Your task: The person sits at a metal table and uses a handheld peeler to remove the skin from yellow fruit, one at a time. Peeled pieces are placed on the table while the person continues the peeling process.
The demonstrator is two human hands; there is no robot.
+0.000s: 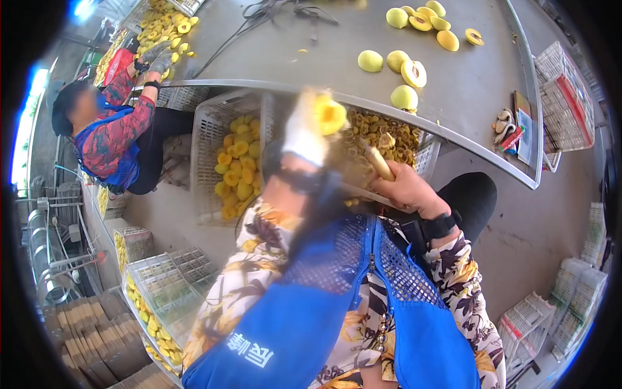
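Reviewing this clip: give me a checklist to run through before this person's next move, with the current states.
1. Peach half held in the gloved left hand: ok, though blurred.
2. Wooden-handled tool gripped in the right hand: ok.
3. Right hand gloved: not ok, it is bare.
4. Tool's working end clear of the left hand's fingers: cannot tell, too blurred.
5. More peaches on the metal table: ok, several lie there.

Wearer's vest (278,324) blue; sleeves (461,282) cream with yellow-and-dark floral print. Left glove (303,139) white. Fruit half (331,117) yellow, orange-centred. Tool handle (381,165) tan. Tabletop (291,55) grey.
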